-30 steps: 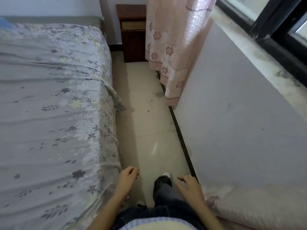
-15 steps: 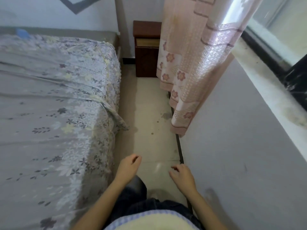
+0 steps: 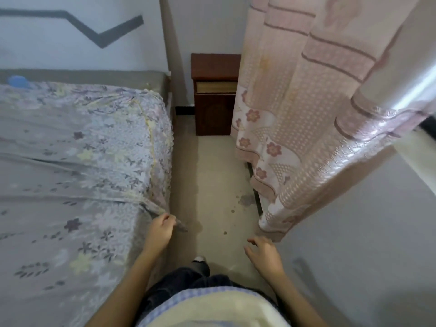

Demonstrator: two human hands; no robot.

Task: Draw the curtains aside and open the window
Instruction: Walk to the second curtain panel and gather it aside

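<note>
- While both hands hang low in the aisle, the left hand [image 3: 160, 232] is loosely curled by the bedsheet [image 3: 70, 161], whether pinching it is unclear; the right hand [image 3: 264, 252] is empty, fingers spread.
- Just beyond the right hand hangs the curtain [image 3: 295, 126]: pink, floral-hemmed, striped higher up.
- It looks light and soft; gripping its near vertical edge should slide it.

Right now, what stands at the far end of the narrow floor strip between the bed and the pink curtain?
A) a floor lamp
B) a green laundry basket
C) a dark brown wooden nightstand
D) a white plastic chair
C: a dark brown wooden nightstand stands against the far wall, with the bed to its left and the pink curtain partly covering its right edge.
</note>
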